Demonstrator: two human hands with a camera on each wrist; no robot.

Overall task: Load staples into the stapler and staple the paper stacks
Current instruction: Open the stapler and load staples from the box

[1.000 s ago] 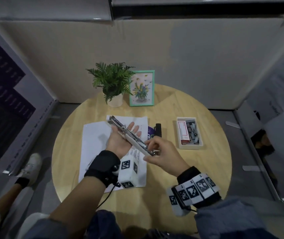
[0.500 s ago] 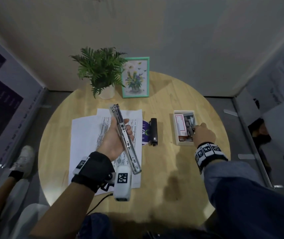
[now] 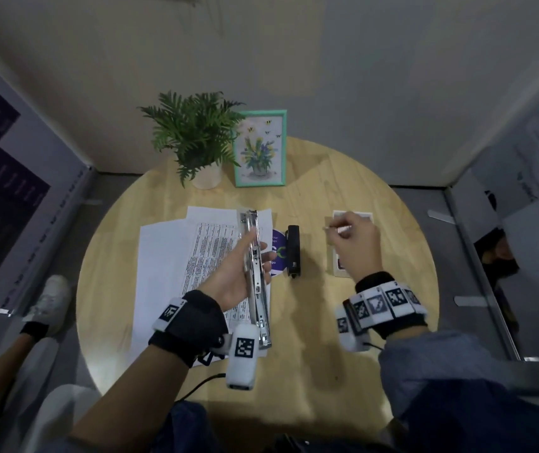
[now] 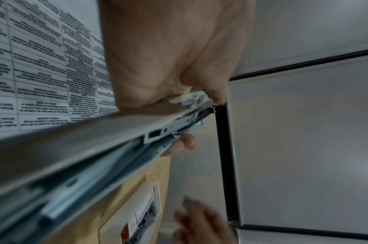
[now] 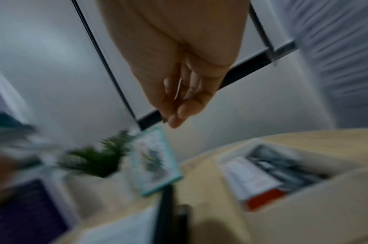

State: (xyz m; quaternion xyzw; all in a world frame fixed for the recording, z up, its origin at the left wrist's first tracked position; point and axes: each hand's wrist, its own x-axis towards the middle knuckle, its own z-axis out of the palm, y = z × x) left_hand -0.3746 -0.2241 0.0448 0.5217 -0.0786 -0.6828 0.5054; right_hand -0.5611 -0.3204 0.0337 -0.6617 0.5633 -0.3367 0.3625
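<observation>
My left hand (image 3: pixel 260 248) grips the long metal stapler (image 3: pixel 255 282) flipped open, lengthwise above the paper stacks (image 3: pixel 170 259); its staple channel (image 4: pixel 116 142) faces up and fills the left wrist view under my left hand (image 4: pixel 168 57). My right hand (image 3: pixel 338 228) hovers over the small box of staples (image 3: pixel 353 213) at the table's right and pinches a thin strip of staples (image 3: pixel 336 227) between thumb and fingertips. In the blurred right wrist view the strip of staples (image 5: pixel 178 90) shows between the fingers (image 5: pixel 185 109), with the box (image 5: pixel 272 181) below.
A black stapler part (image 3: pixel 293 250) lies on a purple card between the papers and the box. A potted plant (image 3: pixel 196 135) and a teal picture frame (image 3: pixel 260 148) stand at the back of the round wooden table (image 3: pixel 327 322). Panels wall the table in.
My right hand let go of the stapler's near end, reached into the box at the right, and now rises from it pinching a staple strip. My left hand turned the stapler lengthwise.
</observation>
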